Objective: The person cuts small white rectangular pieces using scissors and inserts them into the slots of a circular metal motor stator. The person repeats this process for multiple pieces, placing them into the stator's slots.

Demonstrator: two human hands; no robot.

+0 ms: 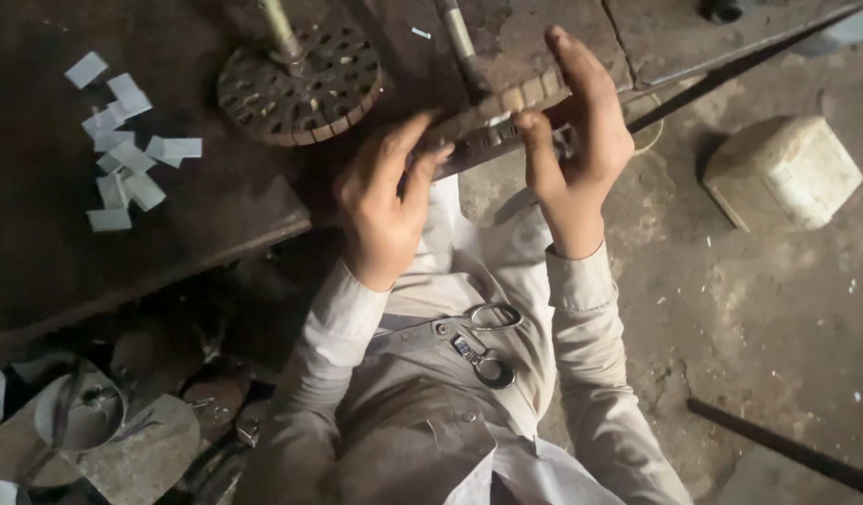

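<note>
Both hands [385,196] [576,140] grip slotted disc [492,117] edge-on, shaft [458,37] pointing away.

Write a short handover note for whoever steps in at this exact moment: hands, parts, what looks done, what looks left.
Left hand: fingers pinched on the near edge of a slotted round metal disc at the bench edge.
Right hand: wrapped around the same disc's far side, thumb on its rim.
That disc sits on a shaft. A second slotted disc, also on a shaft, lies flat and untouched on the workbench.
Small pale cut strips lie loose to the left on the bench. Scissors rest in the person's lap.
Done: strips cut. Whether any slots are filled cannot be told. Left: apparently the held disc, then the other.
</note>
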